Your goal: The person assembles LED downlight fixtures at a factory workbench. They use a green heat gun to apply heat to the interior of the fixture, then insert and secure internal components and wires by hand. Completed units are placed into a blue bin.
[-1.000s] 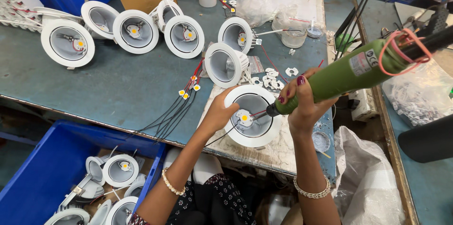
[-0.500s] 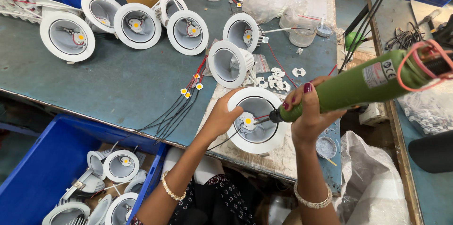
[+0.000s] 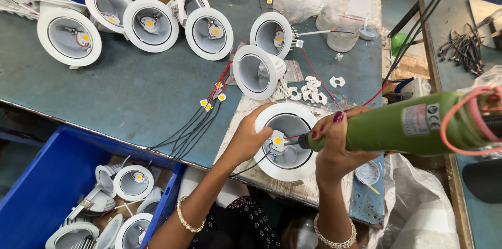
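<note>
Right now my left hand [image 3: 246,136] is curled over the rim of the round white downlight housing [image 3: 286,142], fingers pressing it down against the pale worn board [image 3: 246,173] that lies on the blue-grey table [image 3: 130,97]. My right hand [image 3: 332,136] is clenched around the green barrel-shaped electric screwdriver [image 3: 397,123], whose dark tip reaches into the housing and sits at the small yellow LED chip on its white holder [image 3: 277,140] in the middle of the reflector. Red and black wires run out from under the housing toward the table's near edge.

I judge the step in hand to be fastening that chip holder into the housing. What the next move seems to call for is a steady driver, kept square to the screw, while the left hand keeps the housing from turning; I cannot see the screw head itself, since the tip covers it.

Further back on the table, well apart, lie more white downlight housings [image 3: 149,24], some upright and one tipped on its side [image 3: 257,71], with loose white plastic holders [image 3: 308,86] just behind the work. A blue plastic crate [image 3: 31,197] below the table's edge holds more lamps.
</note>
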